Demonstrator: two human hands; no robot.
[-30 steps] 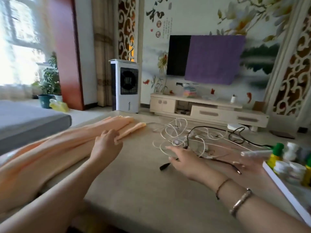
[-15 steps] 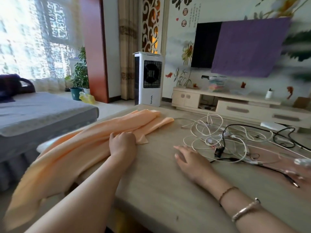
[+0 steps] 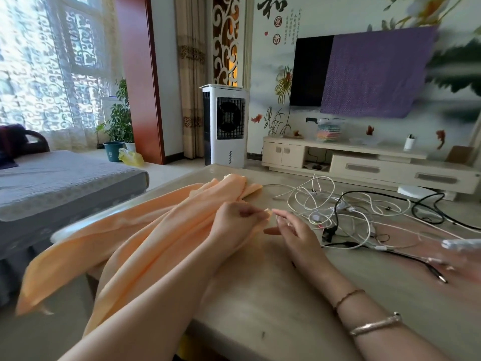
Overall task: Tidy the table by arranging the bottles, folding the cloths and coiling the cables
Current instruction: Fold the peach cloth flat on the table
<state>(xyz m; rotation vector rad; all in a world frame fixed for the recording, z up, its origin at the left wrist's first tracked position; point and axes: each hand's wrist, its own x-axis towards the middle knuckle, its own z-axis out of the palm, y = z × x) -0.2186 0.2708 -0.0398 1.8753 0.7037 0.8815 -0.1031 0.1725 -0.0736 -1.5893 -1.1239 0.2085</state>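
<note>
The peach cloth lies bunched in long soft folds across the left part of the table, its far end near the table's far edge and its near end spilling off the left side and hanging free; the left hand rests on the cloth with fingers curled, pinching a small corner of the fabric between thumb and fingertips; the right hand sits just right of it, fingers loosely apart and reaching toward that same corner, though whether it has hold of the edge I cannot tell. The cloth looks thin, light and limp, so it will drape and slide rather than keep a crease; in my judgement it is best taken at two corners of one hem and lifted to let the weight pull it flat before folding. To the right, the white cables and black cables lie tangled together on the table, untouched by either hand; they are springy and will snag if pulled, so each is better traced from a plug end. A blurred clear bottle lies at the right edge.
</note>
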